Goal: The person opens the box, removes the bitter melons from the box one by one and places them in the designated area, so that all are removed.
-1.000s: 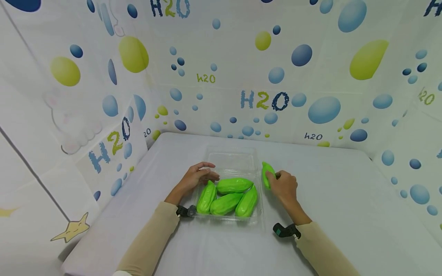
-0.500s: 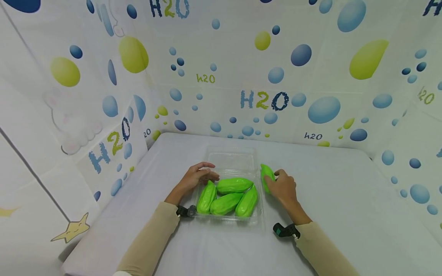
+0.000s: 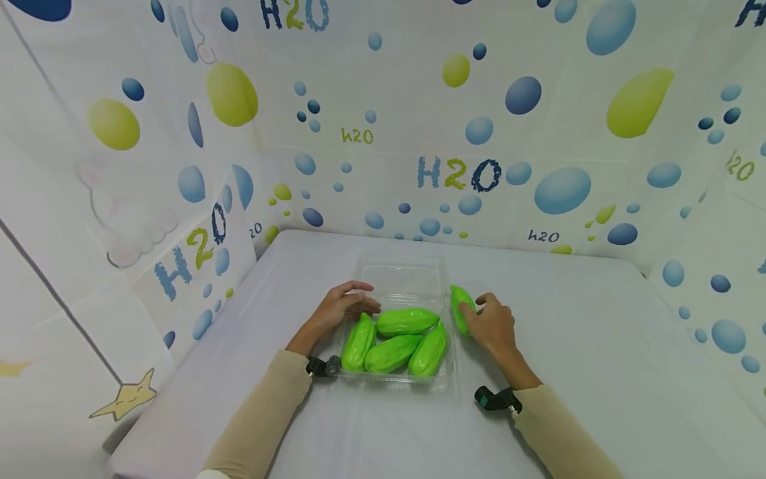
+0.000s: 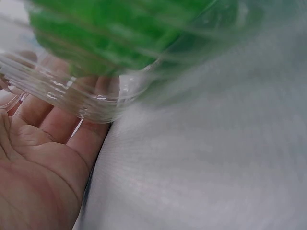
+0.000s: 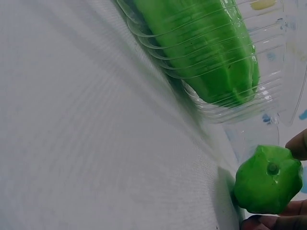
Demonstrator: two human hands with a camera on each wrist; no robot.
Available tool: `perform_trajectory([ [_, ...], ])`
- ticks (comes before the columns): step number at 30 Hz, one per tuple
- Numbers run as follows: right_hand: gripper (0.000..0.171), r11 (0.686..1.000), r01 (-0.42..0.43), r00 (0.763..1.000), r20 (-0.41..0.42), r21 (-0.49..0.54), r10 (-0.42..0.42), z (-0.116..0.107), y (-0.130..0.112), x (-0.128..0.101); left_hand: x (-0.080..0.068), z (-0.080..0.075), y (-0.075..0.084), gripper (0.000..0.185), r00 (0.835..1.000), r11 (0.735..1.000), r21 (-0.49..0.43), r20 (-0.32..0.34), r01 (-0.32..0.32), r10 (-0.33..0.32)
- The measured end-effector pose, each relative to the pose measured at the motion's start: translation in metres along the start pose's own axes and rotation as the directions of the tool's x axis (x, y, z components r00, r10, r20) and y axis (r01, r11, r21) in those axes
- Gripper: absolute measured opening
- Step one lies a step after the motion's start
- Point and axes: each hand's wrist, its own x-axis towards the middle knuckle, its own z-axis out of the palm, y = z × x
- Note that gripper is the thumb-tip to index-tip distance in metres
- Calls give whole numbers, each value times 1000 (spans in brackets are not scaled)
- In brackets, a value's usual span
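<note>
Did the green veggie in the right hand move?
Yes, a little. The green veggie slid left toward the clear tray, held by the right hand.

White table (image 3: 574, 346) bears clear tray (image 3: 445, 380), 1 green gourd (image 3: 461, 307).
</note>
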Motion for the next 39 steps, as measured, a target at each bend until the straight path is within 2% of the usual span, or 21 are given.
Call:
perform_trajectory([
  [16, 52, 1000, -10, 1000, -23, 22, 10, 0, 3, 2, 2, -1, -1, 43, 1000, 1000, -9, 3, -1, 1],
  [24, 51, 999, 25, 992, -124, 30, -21, -3, -3, 1, 1, 2, 1, 39, 1000, 1000, 4, -9, 15, -15],
  [31, 46, 995, 77, 981, -181, 61, -65, -13, -27, -3, 0, 1, 2, 39, 1000, 1000, 5, -14, 21, -21],
  [35, 43, 989, 121, 982, -158, 83, -107, -17, -40, -6, -1, 1, 3, 39, 1000, 1000, 5, -17, 21, -21],
  [39, 43, 979, 164, 984, -95, 118, -153, -22, -52, -11, -1, 2, 4, 39, 1000, 1000, 5, -12, 13, -13],
])
